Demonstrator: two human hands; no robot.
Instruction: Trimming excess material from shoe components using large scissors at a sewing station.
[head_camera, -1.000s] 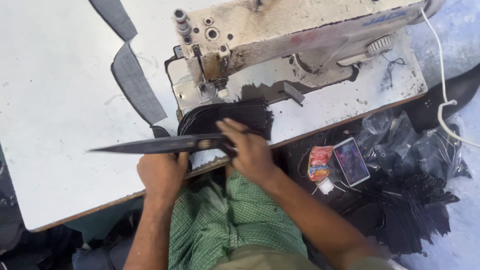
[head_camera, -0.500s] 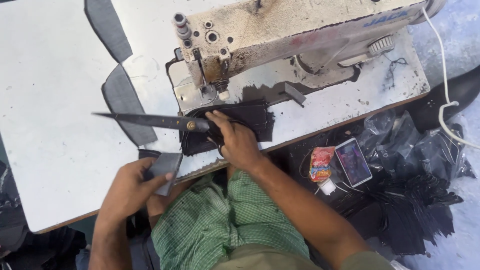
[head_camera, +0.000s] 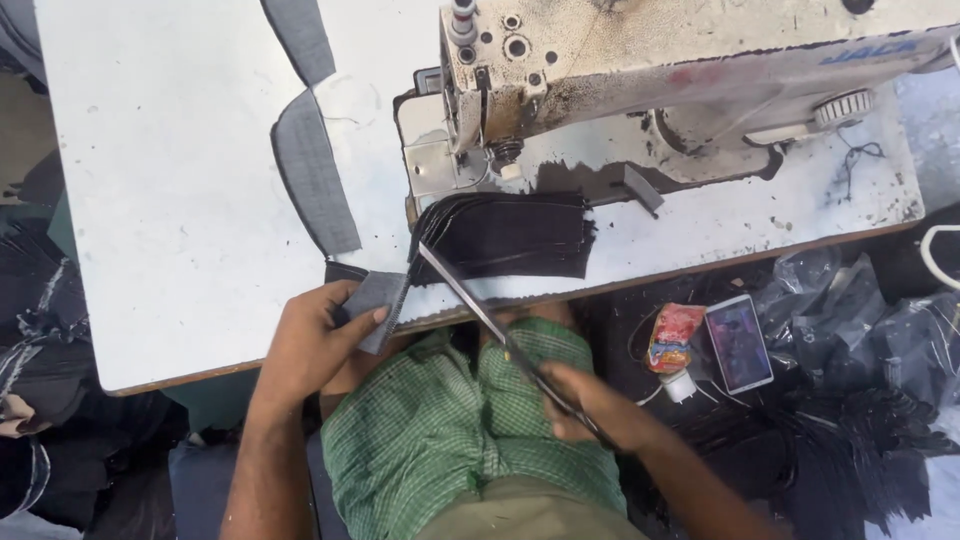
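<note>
My left hand (head_camera: 312, 338) pinches a small grey fabric piece (head_camera: 378, 303) at the front edge of the white table (head_camera: 170, 200). My right hand (head_camera: 590, 403) sits low over my lap and grips the handles of long scissors (head_camera: 470, 300). The scissor blades point up and left, with their tip reaching the table edge beside the grey piece. A stack of black fabric pieces (head_camera: 510, 237) lies on the table just below the sewing machine's needle (head_camera: 495, 150).
A worn cream sewing machine (head_camera: 680, 70) fills the upper right. Grey fabric strips (head_camera: 312, 170) lie across the table. To my right, below the table, are a phone (head_camera: 738, 342), a red packet (head_camera: 675, 338), black plastic bags (head_camera: 860, 340) and black fabric scraps (head_camera: 850, 460).
My right hand left the black stack and drew back to my lap with the scissors, which swung from lying flat to pointing up-left. My left hand let go of them and took the grey piece.
</note>
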